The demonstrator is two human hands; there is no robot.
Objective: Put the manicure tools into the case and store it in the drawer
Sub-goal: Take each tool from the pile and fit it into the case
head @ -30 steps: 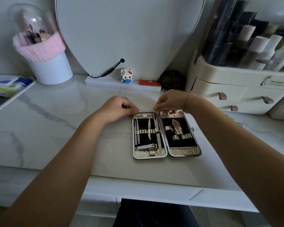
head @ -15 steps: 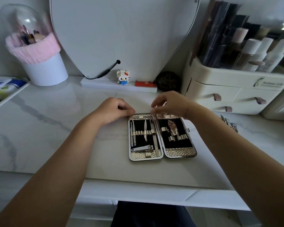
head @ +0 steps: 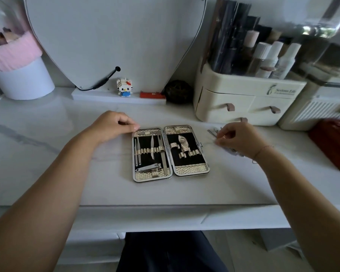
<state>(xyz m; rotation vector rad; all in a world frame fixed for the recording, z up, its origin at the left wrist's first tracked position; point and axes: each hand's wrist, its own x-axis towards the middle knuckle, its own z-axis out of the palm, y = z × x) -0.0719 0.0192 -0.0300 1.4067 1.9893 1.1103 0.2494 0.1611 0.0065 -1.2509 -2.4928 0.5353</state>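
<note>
The manicure case [head: 188, 167] lies open on the white marble table, with gold trim and a black lining. Its left half holds several steel tools and a nail clipper [head: 148, 168] under elastic loops. The loops in the right half are mostly bare. My left hand [head: 112, 126] has curled fingers, and their tips pinch the case's top-left corner. Right of the case lie several loose steel tools [head: 213, 132]. My right hand [head: 237, 138] is curled down over them, fingertips pinching at one. The hand hides most of the pile.
A cream organiser [head: 243, 95] with small drawers and bottles on top stands behind my right hand. A red pouch [head: 334, 144] lies at the far right. At the back are a heart-shaped mirror [head: 114, 36], a toy figure [head: 124, 87] and a white brush holder [head: 22, 79].
My right hand left the top edge of the case and moved right to the loose tools. My left hand stayed on the case's corner. The camera view shifted slightly.
</note>
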